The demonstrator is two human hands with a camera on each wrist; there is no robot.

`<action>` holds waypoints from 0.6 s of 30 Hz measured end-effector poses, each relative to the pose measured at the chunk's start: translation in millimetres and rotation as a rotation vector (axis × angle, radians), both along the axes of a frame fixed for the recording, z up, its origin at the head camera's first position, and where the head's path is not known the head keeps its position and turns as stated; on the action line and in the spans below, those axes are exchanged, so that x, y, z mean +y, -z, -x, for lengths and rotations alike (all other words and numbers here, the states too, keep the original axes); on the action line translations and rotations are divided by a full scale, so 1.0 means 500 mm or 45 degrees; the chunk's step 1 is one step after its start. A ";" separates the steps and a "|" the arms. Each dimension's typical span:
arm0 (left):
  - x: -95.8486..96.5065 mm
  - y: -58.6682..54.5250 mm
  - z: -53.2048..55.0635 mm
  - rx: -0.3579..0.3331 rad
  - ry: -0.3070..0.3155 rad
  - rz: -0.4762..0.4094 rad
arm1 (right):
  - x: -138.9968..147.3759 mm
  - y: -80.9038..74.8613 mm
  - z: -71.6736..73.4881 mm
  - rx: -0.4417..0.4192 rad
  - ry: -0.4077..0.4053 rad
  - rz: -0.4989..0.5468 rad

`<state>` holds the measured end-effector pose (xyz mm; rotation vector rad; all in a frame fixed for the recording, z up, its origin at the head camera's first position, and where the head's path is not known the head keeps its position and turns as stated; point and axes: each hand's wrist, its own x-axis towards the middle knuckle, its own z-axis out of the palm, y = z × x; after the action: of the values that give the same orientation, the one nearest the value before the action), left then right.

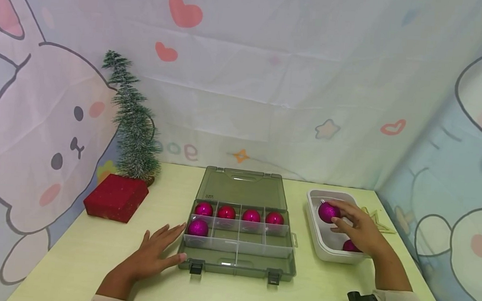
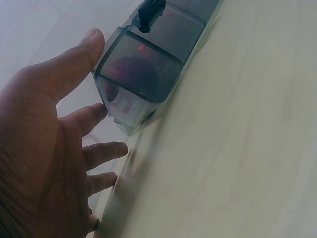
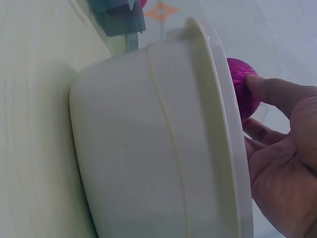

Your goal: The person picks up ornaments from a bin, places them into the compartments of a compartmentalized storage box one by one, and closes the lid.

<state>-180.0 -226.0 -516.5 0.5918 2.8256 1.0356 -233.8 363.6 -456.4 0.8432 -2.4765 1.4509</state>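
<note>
My right hand (image 1: 358, 226) pinches a glittery magenta Christmas bauble (image 1: 329, 212) between thumb and fingers, over the white plastic tub (image 1: 317, 247). Its silver cap points up and away. Another magenta bauble (image 1: 350, 245) lies in the tub, partly hidden by the hand. In the middle of the table, a green see-through compartment box (image 1: 258, 272) has its lid (image 1: 243, 187) tipped back. Shiny baubles (image 1: 251, 215) fill the back row of compartments, and a glittery bauble (image 1: 198, 228) sits in the second row's left one. Fingers spread, my left hand (image 1: 152, 253) rests at the box's left side.
A small frosted artificial Christmas tree (image 1: 135, 125) stands at the back left, behind a red box (image 1: 116, 197). A gold star ornament (image 1: 379, 222) lies right of the tub. Behind the table (image 1: 223, 297) hangs a printed cloth (image 1: 270, 78).
</note>
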 end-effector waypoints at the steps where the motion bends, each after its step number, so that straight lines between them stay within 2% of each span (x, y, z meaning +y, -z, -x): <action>1: 0.000 0.000 0.000 -0.002 0.001 -0.005 | -0.003 0.000 0.001 -0.027 -0.027 0.040; 8: 0.001 0.001 -0.001 -0.007 -0.003 -0.003 | -0.023 0.003 0.009 -0.071 -0.087 0.154; 15: -0.002 0.002 0.000 0.006 0.009 -0.021 | -0.062 -0.004 0.004 -0.205 0.119 0.264; 18: -0.002 0.002 0.000 0.009 0.009 -0.018 | -0.083 -0.001 0.005 -0.163 0.154 0.313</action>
<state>-179.9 -226.8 -517.5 0.6081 2.8226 1.0553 -236.1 322.2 -455.9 0.5612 -2.3221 1.7668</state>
